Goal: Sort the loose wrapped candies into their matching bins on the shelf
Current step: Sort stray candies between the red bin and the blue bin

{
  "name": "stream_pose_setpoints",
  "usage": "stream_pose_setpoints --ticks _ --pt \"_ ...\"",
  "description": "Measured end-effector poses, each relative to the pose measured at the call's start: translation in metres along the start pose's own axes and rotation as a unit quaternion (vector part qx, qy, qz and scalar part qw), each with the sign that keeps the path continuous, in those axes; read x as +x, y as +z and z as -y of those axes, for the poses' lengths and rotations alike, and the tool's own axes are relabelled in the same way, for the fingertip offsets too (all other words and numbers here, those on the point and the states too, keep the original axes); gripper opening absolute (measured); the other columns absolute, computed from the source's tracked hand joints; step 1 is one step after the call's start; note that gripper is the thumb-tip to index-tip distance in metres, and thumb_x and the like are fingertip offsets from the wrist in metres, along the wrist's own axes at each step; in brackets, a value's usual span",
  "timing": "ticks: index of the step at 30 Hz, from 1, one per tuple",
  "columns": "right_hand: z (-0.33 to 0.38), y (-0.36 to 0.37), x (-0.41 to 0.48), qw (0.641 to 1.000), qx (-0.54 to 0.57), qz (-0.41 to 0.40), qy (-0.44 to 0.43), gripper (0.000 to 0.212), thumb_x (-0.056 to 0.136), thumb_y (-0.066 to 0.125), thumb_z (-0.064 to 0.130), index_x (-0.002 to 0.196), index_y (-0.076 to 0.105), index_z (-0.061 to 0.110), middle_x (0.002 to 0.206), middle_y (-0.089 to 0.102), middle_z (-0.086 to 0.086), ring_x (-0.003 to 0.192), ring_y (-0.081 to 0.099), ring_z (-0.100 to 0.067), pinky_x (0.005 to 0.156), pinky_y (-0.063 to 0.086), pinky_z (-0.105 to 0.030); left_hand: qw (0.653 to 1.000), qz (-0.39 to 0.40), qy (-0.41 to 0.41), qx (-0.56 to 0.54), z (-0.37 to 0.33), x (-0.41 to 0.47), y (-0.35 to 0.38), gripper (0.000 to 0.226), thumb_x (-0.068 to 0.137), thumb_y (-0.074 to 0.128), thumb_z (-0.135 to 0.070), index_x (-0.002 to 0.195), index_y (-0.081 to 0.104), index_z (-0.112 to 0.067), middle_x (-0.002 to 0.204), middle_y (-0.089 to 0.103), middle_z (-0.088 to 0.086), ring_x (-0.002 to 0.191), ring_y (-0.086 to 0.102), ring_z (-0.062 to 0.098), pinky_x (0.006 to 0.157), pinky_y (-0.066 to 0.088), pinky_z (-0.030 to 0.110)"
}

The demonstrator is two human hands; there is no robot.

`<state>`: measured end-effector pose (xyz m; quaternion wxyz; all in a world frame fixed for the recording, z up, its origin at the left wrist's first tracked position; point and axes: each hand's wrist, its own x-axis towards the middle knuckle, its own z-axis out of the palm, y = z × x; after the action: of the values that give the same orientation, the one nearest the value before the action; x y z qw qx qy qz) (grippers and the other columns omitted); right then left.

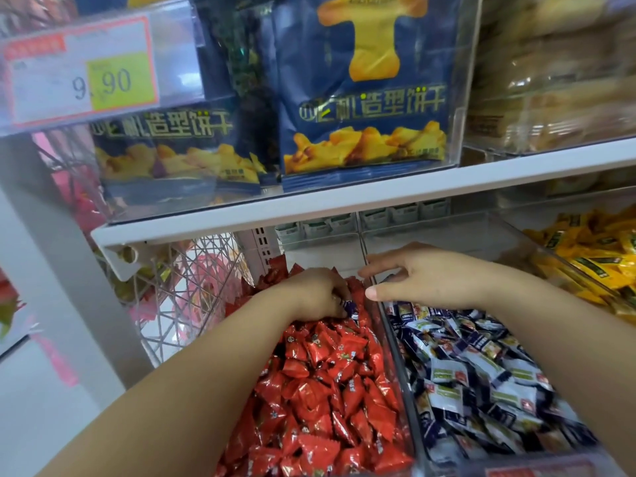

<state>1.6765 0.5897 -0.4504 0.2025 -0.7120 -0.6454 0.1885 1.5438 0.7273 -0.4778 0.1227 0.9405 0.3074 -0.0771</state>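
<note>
The red candy bin sat on the lower level of the shelf, heaped with red candies in shiny triangular wrappers. The person's left hand was down in the back half of that bin, resting on the red heap with its fingers curled round a single purple-wrapped candy, which peeped out between the fingertips, so the stray piece was inside the red candy bin and in the left hand's grasp. The right hand hung just to the right of the bin's back corner, over its clear side wall, with fingers loosely spread and nothing in them. Directly right of the red candy bin lay a heap of blue-and-white candies, and farther right again a pile of yellow candies. Above the bin ran a white shelf board, carrying dark blue biscuit bags behind a clear front. Up and to the left of the bin hung a price tag reading 9.90.
</note>
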Motion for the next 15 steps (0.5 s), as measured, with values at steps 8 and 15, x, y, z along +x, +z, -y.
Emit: stream_pose_setpoints --ticks 8,15 --pt "0.001 0.0 -0.001 1.0 0.005 0.002 0.002 0.04 0.087 0.058 0.047 0.126 0.055 0.039 0.14 0.047 0.013 0.124 0.047 -0.005 0.102 0.035 -0.022 1.0 0.019 0.003 -0.007 0.0 0.012 0.006 0.052 0.083 0.071 -0.031 0.129 0.05 -0.018 0.127 0.053 0.002 0.111 0.051 0.02 0.091 0.042 0.029" --pt "0.0 0.001 0.0 1.0 0.004 0.002 0.003 0.042 0.087 0.057 0.048 0.127 0.054 0.04 0.141 0.046 0.014 0.124 0.047 -0.006 0.103 0.036 -0.024 0.999 0.031 0.015 -0.022 -0.003 0.016 0.007 0.047 0.086 0.067 -0.027 0.128 0.049 -0.018 0.121 0.054 0.002 0.099 0.051 0.018 0.079 0.04 0.026"
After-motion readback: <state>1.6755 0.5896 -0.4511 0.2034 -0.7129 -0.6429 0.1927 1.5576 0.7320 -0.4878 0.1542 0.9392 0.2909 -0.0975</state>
